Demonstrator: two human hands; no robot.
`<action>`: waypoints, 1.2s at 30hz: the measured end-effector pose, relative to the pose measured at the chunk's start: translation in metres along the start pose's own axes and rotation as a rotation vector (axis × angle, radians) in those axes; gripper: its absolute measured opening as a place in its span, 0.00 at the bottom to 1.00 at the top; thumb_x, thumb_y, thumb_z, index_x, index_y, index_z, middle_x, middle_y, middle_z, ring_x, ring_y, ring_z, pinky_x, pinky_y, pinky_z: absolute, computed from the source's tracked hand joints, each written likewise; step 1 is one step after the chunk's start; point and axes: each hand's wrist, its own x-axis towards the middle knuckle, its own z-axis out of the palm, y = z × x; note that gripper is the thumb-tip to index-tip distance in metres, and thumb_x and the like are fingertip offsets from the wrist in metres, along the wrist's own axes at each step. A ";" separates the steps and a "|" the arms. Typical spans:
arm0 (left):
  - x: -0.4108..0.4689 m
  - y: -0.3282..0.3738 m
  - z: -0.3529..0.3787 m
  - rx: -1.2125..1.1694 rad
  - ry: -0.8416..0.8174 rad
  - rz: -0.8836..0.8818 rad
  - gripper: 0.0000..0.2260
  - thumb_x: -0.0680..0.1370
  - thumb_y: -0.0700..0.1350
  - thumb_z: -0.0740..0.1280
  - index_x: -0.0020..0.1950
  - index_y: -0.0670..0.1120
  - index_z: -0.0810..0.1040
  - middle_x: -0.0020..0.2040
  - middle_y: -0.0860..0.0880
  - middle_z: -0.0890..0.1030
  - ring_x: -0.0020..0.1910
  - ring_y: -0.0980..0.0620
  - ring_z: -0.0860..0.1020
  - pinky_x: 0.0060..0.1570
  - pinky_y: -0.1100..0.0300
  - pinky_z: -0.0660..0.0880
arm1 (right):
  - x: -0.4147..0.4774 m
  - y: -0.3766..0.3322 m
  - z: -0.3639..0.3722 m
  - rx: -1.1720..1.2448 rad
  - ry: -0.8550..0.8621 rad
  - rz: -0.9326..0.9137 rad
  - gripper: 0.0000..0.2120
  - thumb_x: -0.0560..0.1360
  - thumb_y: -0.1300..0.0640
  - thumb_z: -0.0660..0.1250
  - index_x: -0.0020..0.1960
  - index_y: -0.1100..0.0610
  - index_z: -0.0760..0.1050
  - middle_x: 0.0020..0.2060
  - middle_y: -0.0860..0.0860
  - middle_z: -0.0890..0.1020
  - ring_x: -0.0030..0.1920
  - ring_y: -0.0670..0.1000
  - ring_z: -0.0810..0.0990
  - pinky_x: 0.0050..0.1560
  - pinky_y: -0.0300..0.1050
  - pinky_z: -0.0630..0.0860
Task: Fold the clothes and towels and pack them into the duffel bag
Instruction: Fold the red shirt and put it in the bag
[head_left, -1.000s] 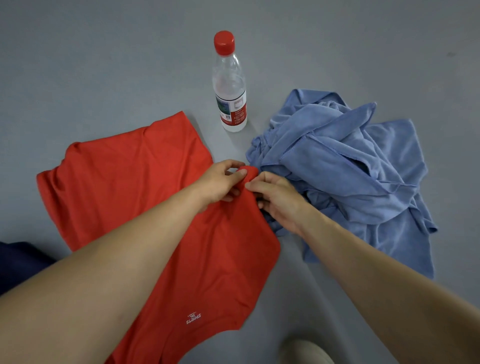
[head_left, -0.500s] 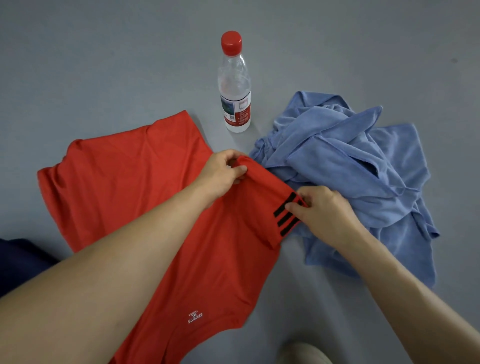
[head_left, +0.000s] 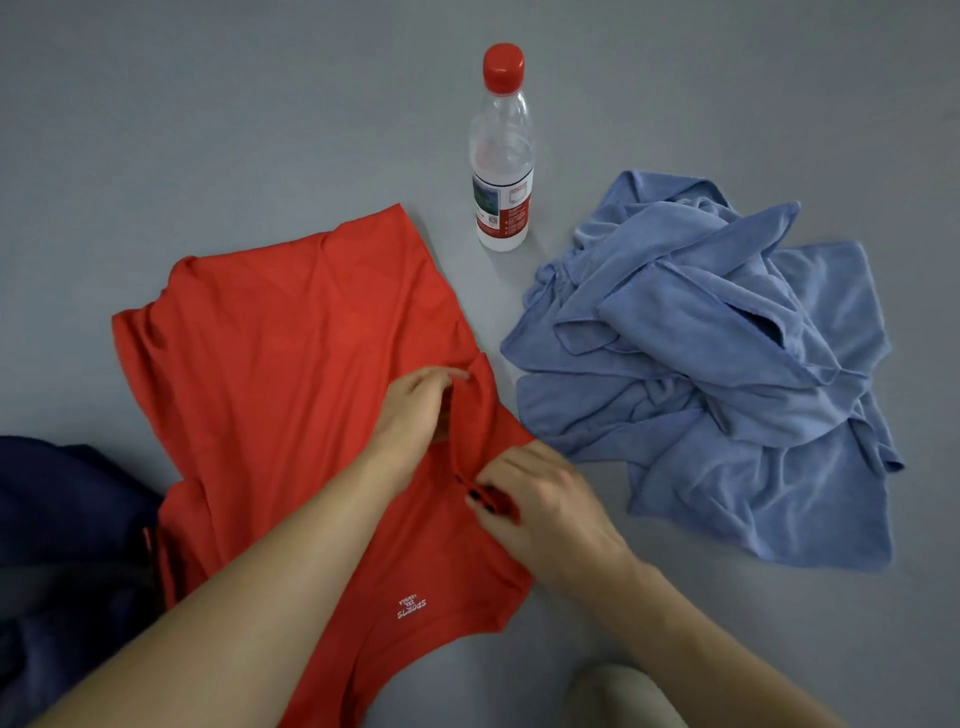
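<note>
Your red T-shirt (head_left: 291, 364) lies spread on the grey floor (head_left: 208, 130) in front of you, with small white lettering near its lower edge. Your left hand (head_left: 415, 410) pinches a fold of the sleeve at the shirt's right side, fingers closed on the cloth. Your right hand (head_left: 540, 509) grips the sleeve end, where dark stripes show, with fingers together on it over the shirt's body. Just beside the shirt on the right sits a crumpled heap of blue towels (head_left: 727, 364), unfolded. 1 clear plastic bottle (head_left: 502, 150) with a red cap stands upright behind, between shirt and towels; whether it holds liquid you cannot tell. A dark navy fabric item (head_left: 62, 545) at the left edge touches the shirt.
</note>
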 end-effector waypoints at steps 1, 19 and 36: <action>-0.001 -0.007 -0.006 0.036 0.023 -0.001 0.11 0.81 0.43 0.62 0.51 0.45 0.85 0.39 0.51 0.80 0.31 0.58 0.75 0.31 0.64 0.68 | 0.001 -0.003 0.007 -0.013 -0.058 -0.037 0.08 0.76 0.48 0.68 0.46 0.52 0.80 0.41 0.46 0.80 0.44 0.52 0.76 0.46 0.51 0.75; -0.094 -0.150 -0.172 0.815 0.445 0.579 0.17 0.79 0.38 0.61 0.67 0.45 0.77 0.66 0.47 0.75 0.69 0.43 0.71 0.73 0.53 0.64 | -0.032 0.033 0.044 -0.584 -0.336 0.030 0.34 0.80 0.36 0.50 0.81 0.51 0.55 0.80 0.56 0.56 0.80 0.59 0.53 0.78 0.60 0.55; -0.095 -0.163 -0.283 0.946 0.696 0.181 0.18 0.80 0.45 0.67 0.70 0.50 0.75 0.65 0.49 0.75 0.55 0.44 0.73 0.45 0.48 0.77 | -0.019 0.008 0.035 -0.475 -0.270 0.031 0.35 0.81 0.35 0.46 0.77 0.57 0.67 0.77 0.59 0.65 0.77 0.62 0.61 0.76 0.63 0.57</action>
